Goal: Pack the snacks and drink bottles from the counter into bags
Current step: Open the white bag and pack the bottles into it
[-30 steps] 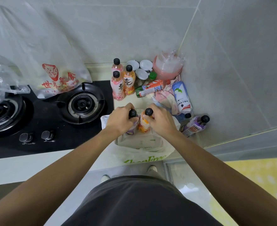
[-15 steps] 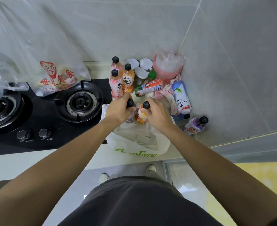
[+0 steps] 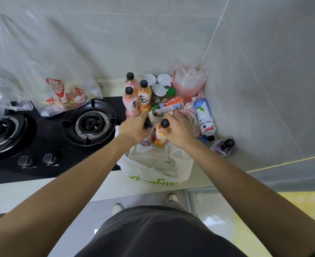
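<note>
My left hand (image 3: pixel 134 127) grips a purple bottle (image 3: pixel 147 140), my right hand (image 3: pixel 179 131) an orange bottle (image 3: pixel 160 136), both held by the neck above the white bag (image 3: pixel 153 169), ready for packing.

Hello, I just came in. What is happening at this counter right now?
A person is packing drinks. The left hand grips a purple-label bottle by its neck, and the right hand grips an orange drink bottle, both at the far edge of an open white plastic bag on the counter. More bottles wait behind, three standing and others lying down, beside a black gas stove.
</note>
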